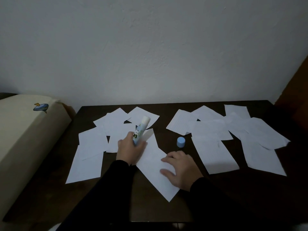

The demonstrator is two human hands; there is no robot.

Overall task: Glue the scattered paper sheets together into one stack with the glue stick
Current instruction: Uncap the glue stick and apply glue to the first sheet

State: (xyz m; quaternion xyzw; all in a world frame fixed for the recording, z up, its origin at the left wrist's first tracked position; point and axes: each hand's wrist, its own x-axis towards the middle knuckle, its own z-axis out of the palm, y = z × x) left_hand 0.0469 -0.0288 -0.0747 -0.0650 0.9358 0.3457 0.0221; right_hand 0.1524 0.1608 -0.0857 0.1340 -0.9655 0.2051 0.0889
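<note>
Several white paper sheets lie scattered over a dark table [166, 130], one group at the left [93, 144] and one at the right [213, 130]. My left hand [130, 150] grips an uncapped glue stick [140, 130], its white tip pointing up and away. A single sheet [153, 164] lies turned like a diamond at the front middle. My right hand [180, 167] rests on that sheet's right side with fingers spread flat. The stick's light blue cap [181, 142] stands on the table just beyond my right hand.
A cream cushion or padded armrest [21, 140] with a small blue picture lies along the table's left side. A white wall stands right behind the table. A brown surface [296, 90] shows at the far right corner.
</note>
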